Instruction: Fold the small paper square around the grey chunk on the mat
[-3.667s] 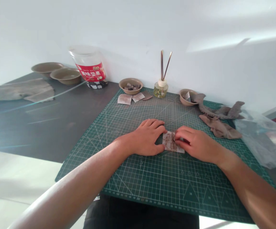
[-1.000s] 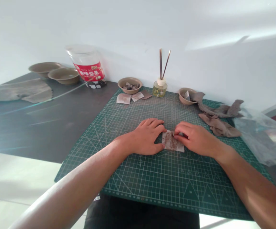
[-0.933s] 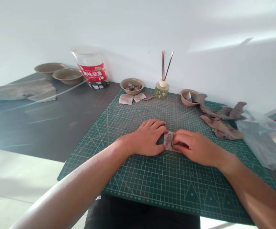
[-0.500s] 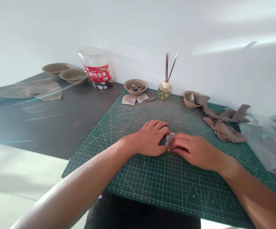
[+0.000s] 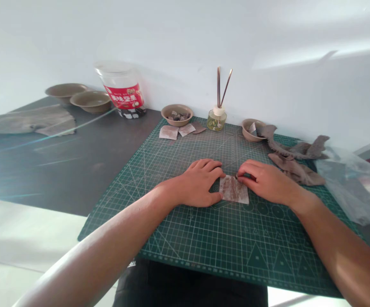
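A small whitish square sheet with brown smears lies flat on the green cutting mat; whether it is paper or cloth I cannot tell. My left hand rests on the mat with its fingers spread, thumb and index fingertips against the sheet's left edge. At the sheet's top right edge, my right hand has its fingertips pinched together. A small dark bit shows at those fingertips, too little of it to name.
Behind the hands stand a bowl of small fragments, a reed diffuser and another bowl. Crumpled brown cloths and clear plastic lie to the right. A nut tub and two bowls stand left.
My right hand has moved up and right across the sheet, uncovering most of it. The left hand stays at the left edge. The view has shifted slightly.
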Tool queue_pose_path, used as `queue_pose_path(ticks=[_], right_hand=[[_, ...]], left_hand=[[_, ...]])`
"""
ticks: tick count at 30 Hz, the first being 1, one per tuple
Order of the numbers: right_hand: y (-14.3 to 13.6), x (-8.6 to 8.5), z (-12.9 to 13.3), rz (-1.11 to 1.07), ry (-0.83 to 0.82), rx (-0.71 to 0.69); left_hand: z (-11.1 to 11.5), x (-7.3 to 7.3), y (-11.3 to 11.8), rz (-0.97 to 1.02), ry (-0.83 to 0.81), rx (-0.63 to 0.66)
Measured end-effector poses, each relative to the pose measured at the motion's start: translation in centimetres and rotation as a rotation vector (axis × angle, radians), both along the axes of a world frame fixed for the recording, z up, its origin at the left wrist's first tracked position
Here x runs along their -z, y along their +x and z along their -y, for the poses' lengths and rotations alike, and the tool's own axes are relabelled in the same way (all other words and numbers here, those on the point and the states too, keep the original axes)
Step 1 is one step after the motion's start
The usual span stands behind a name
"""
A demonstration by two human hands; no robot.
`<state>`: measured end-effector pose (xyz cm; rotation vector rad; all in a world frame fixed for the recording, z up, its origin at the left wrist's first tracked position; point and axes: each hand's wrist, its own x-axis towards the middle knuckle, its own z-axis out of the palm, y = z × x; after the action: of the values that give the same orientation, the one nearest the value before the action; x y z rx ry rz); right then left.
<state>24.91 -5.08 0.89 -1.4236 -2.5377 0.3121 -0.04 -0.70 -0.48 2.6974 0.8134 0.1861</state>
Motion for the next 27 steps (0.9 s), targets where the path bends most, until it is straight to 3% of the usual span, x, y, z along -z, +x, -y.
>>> queue_pose_path(ticks=[5,10,15,21,27], right_hand=[[-0.6,0.0,0.6,-0.041,-0.100,-0.148],[-0.1,0.1,0.0,-0.042,-0.009,0.037],[-0.8,0.2,0.7,-0.052,-0.104,-0.127],[0.0,0.0,0.1,-0.030,-0.023,0.049],[-1.0,0.0,0.9,-0.084,-0.135,-0.102]], left_hand=[[0.0,0.0,0.0,0.004,-0.018,0.008],[0.0,0.1,0.0,0.008,-0.002,0.000],[0.0,0.0,-0.1,0.002,-0.020,0.008],[0.0,0.0,0.0,-0.001,-0.007,-0.002],[0.1,-0.1,-0.1,-0.002,-0.019,0.007]])
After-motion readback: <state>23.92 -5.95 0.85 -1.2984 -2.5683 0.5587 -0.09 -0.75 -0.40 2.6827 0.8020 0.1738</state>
